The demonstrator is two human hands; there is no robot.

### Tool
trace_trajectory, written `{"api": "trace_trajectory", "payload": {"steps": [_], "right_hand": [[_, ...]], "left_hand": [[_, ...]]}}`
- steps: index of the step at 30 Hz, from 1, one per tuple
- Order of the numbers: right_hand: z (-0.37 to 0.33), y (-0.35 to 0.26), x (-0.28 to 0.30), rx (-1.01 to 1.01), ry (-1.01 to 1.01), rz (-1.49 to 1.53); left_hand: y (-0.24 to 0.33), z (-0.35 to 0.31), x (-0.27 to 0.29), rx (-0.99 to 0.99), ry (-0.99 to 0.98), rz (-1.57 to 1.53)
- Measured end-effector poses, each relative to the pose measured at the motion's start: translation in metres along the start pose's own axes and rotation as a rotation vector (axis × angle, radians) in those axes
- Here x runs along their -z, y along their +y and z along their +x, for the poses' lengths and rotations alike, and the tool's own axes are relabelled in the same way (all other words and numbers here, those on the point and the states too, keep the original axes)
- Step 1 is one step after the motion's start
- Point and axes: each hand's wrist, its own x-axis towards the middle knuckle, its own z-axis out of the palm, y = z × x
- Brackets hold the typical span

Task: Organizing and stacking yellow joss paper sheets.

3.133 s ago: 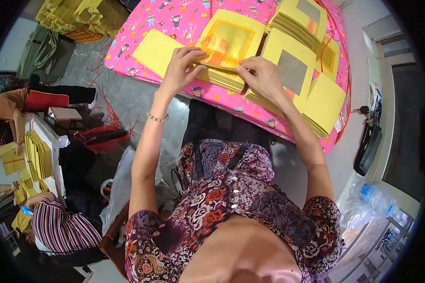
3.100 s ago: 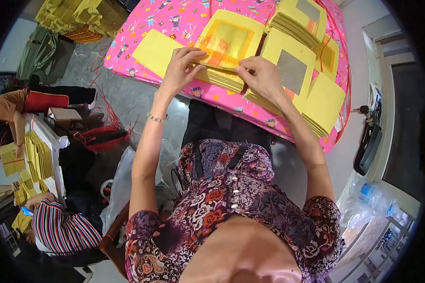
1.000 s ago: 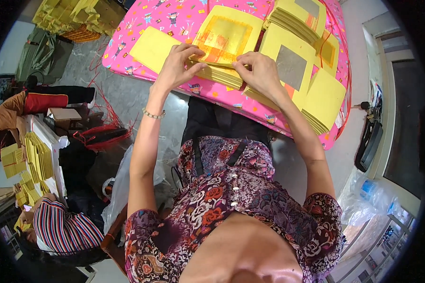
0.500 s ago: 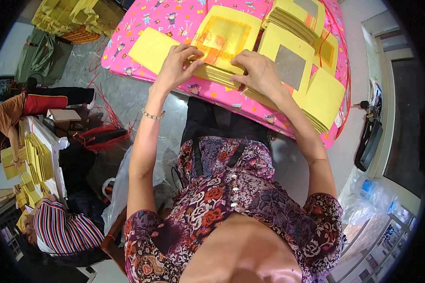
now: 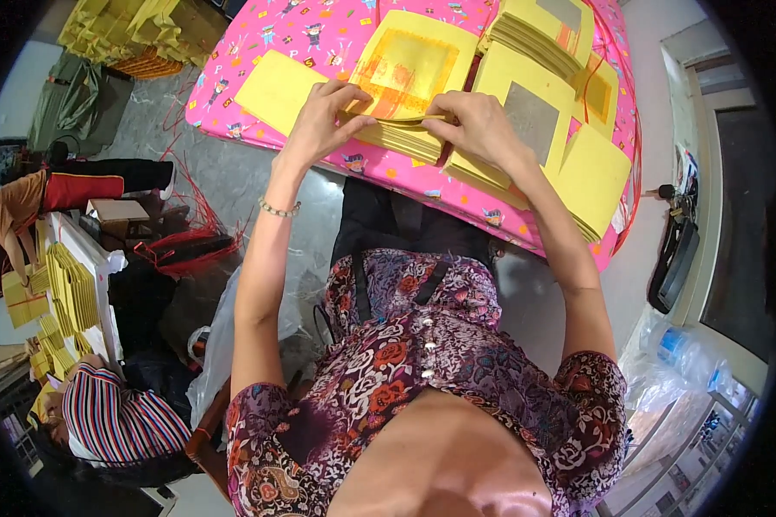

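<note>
Two hands of ours, the left hand (image 5: 323, 122) and the right hand (image 5: 481, 127), hold the near edge of a yellow paper sheet (image 5: 408, 65) in the upper middle of the frame. Our left fingers are closed on its near-left corner, our right fingers on its near-right corner, and the edge dips between them. The sheet bears an orange-bordered gold square and tops a yellow paper stack (image 5: 403, 141), set on our worktop (image 5: 267, 36) with its pink cartoon print. Just left of it we see plain yellow paper (image 5: 280, 89); to its right, a stack with a silver-grey square (image 5: 533, 116). At the lower left of the frame, a person in a striped top (image 5: 122, 415) sits near yellow bundles (image 5: 71, 289).
</note>
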Motion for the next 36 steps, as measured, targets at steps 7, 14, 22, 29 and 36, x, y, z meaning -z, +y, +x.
{"api": "trace_trajectory", "payload": {"steps": [7,14,22,29,36], "right_hand": [[0.000,0.000,0.000,-0.053,0.033,-0.001],[-0.007,-0.013,-0.004,0.003,0.042,-0.075],[-0.006,-0.018,-0.026,0.013,0.154,-0.250],[0.006,-0.024,-0.014,0.019,0.247,-0.253],[0.016,-0.028,0.009,0.101,0.427,-0.017]], "left_hand": [[-0.001,0.001,-0.001,-0.014,0.018,0.012],[0.002,0.002,-0.002,0.025,0.036,-0.009],[0.008,0.002,0.002,0.011,-0.020,0.045],[0.024,0.016,-0.011,-0.076,0.098,0.209],[0.018,0.020,-0.030,-0.104,0.387,0.109]]}}
